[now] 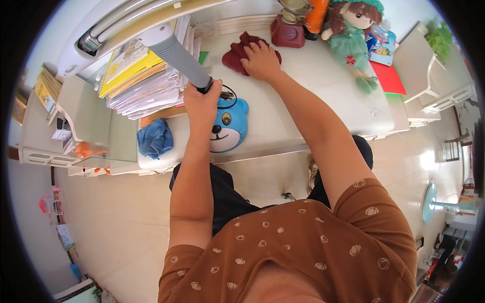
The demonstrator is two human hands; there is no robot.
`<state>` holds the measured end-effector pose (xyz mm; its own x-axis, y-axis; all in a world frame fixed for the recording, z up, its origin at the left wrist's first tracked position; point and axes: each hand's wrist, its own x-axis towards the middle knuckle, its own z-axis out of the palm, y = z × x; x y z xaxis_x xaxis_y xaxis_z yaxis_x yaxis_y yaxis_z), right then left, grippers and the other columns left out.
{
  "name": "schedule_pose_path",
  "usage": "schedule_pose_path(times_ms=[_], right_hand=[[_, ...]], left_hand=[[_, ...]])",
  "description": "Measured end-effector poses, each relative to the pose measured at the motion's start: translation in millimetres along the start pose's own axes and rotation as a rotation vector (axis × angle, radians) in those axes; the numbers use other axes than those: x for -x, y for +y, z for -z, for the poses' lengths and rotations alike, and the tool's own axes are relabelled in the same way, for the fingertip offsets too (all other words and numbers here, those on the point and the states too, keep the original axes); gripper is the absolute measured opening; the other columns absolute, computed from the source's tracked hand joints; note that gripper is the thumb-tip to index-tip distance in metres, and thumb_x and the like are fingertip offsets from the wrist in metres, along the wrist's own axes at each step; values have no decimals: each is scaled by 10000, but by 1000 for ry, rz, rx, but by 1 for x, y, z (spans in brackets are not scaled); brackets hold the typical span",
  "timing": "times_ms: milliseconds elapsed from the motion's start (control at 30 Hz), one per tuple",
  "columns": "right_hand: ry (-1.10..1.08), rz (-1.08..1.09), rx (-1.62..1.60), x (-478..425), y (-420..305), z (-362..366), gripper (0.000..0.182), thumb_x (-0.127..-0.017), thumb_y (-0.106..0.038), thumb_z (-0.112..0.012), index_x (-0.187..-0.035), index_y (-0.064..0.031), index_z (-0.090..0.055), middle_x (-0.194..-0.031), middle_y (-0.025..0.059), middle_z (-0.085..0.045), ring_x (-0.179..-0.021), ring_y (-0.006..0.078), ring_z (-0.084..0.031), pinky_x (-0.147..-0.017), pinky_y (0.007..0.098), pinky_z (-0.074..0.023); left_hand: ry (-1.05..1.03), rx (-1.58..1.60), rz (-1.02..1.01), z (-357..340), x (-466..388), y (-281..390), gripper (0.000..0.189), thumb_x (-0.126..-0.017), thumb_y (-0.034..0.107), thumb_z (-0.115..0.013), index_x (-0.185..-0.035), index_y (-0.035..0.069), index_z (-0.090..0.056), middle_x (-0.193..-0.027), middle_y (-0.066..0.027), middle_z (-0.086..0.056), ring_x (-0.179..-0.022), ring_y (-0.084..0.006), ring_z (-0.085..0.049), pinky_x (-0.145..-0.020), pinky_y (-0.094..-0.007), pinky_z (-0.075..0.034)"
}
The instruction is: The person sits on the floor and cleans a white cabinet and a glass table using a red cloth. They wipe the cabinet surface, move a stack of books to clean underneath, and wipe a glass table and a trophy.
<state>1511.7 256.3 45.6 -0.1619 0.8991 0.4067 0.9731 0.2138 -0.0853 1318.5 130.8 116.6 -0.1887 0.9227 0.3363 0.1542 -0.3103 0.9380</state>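
My left hand is wrapped around the lower end of a desk lamp's grey ribbed neck. The lamp's white head, with its tubes, tilts across the upper left. Below my left hand lies the lamp's blue bear-face base, partly hidden by my forearm; a black cord loops beside it. My right hand holds a crumpled dark red cloth down against the white desktop, fingers spread over it. A folded blue cloth sits at the desk's front left edge.
A tall stack of papers and folders stands left, under the lamp head. At the back are a dark red-based ornament, an orange canister and a green-dressed doll. A red folder lies right. Glass panels border the left side.
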Motion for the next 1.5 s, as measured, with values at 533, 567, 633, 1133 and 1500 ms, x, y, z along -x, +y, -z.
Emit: schedule_pose_path(times_ms=[533,567,633,1133,1500], right_hand=[[-33,-184,129,165,99,102,619,-886,-520,-485,-1324,-84,-506,-1416,127,-442,-1340,342,-346,-1071,474,-310],[-41,-253,138,155,107,97,646,-881,-547,-465,-1345,-98,-484,-1427,120,-426,-1357,341,-311,-1082,483,-282],[-89,-372,164,130,105,86,671,-871,-570,-453,-1359,-110,-467,-1431,115,-417,-1367,336,-286,-1094,489,-250],[-130,181,-47,93,-24,51,553,-915,-489,-421,-1387,-203,-461,-1472,70,-384,-1394,310,-256,-1102,490,-225],[33,-106,148,239,134,133,372,-915,-229,-492,-1257,-102,-566,-1315,91,-555,-1268,279,-468,-1048,394,-370]], left_hand=[[-82,73,10,5,1,-1,248,-747,188,-739,-823,8,-586,-720,-44,-625,-645,-113,-559,-617,-267,-450],[-81,67,8,5,1,-2,247,-746,185,-739,-822,9,-583,-722,-46,-623,-644,-113,-557,-616,-269,-450],[-78,71,10,3,1,-3,245,-746,183,-739,-819,9,-581,-720,-47,-620,-643,-115,-555,-617,-273,-451],[-102,104,-16,5,-2,-1,178,-789,81,-718,-864,-22,-594,-746,-66,-645,-661,-134,-628,-635,-253,-489],[-113,71,-66,6,-7,-10,220,-774,116,-724,-869,-28,-589,-737,-78,-638,-664,-140,-641,-612,-259,-492]])
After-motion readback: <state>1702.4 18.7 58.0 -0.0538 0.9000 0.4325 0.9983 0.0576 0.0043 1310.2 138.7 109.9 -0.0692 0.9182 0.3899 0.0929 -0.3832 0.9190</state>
